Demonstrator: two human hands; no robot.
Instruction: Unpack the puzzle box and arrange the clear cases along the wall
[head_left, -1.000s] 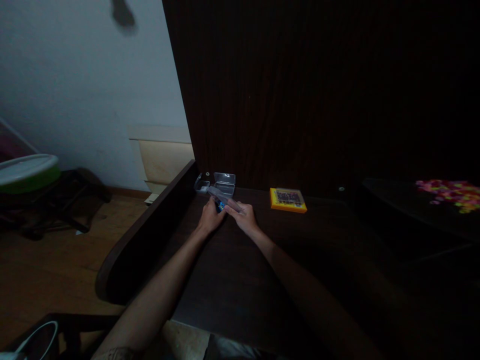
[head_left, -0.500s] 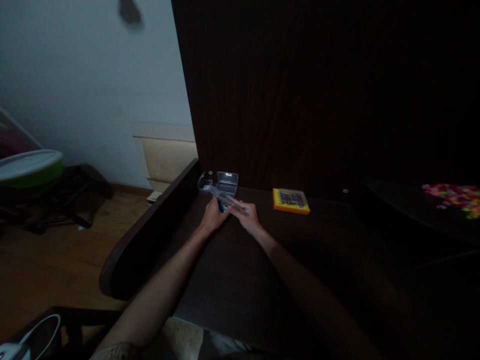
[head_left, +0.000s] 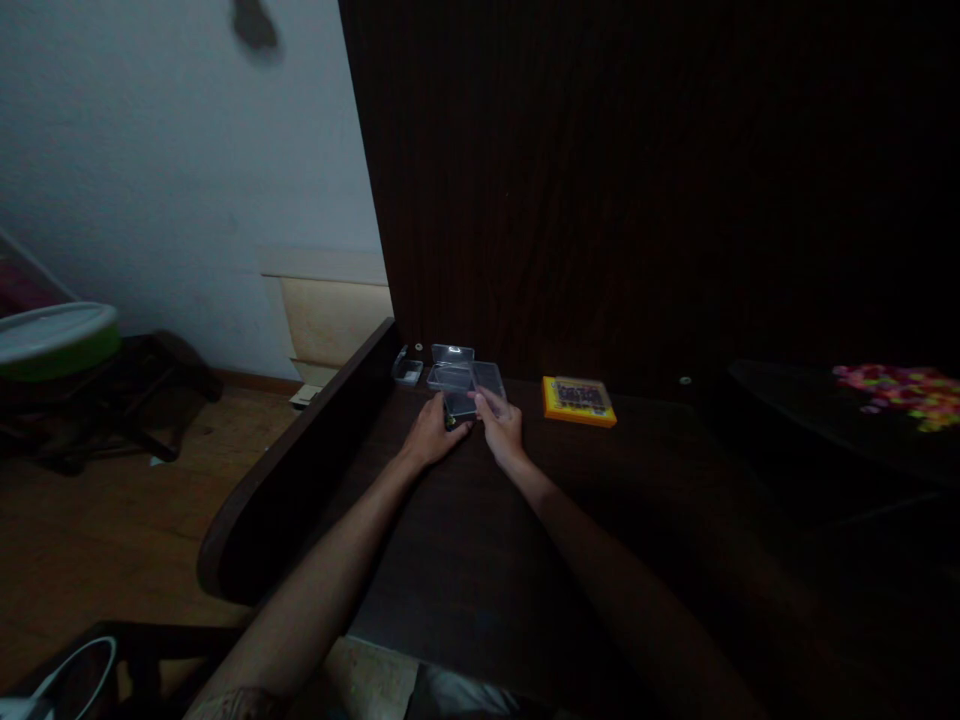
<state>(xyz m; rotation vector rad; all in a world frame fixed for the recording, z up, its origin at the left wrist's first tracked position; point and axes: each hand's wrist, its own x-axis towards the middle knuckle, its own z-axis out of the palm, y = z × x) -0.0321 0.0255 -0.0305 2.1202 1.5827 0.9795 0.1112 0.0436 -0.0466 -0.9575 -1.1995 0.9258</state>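
Observation:
In the head view a clear plastic box [head_left: 461, 404] stands open between my hands, low over the dark tabletop. Small coloured bits, too small to name, show at its near left end. My left hand [head_left: 430, 432] is closed around the box's left side. My right hand [head_left: 501, 430] pinches the clear lid [head_left: 489, 377], which is tilted up at the right; whether it is hinged to the box cannot be made out. Just behind lies another open clear case [head_left: 448, 377]. Left of that sits a smaller open clear case [head_left: 409, 373].
A yellow-orange box [head_left: 579, 402] with a clear case on top lies to the right on the tabletop [head_left: 450, 560]. A raised dark side board [head_left: 300, 455] borders the left, and a tall dark panel [head_left: 540, 200] the back. Bright pink and yellow pieces [head_left: 900, 395] show far right.
The clear lid, earlier slanting flat across the hands, now stands tilted up at the right in my right hand. The box's inside shows more, and the right fingers have turned upward.

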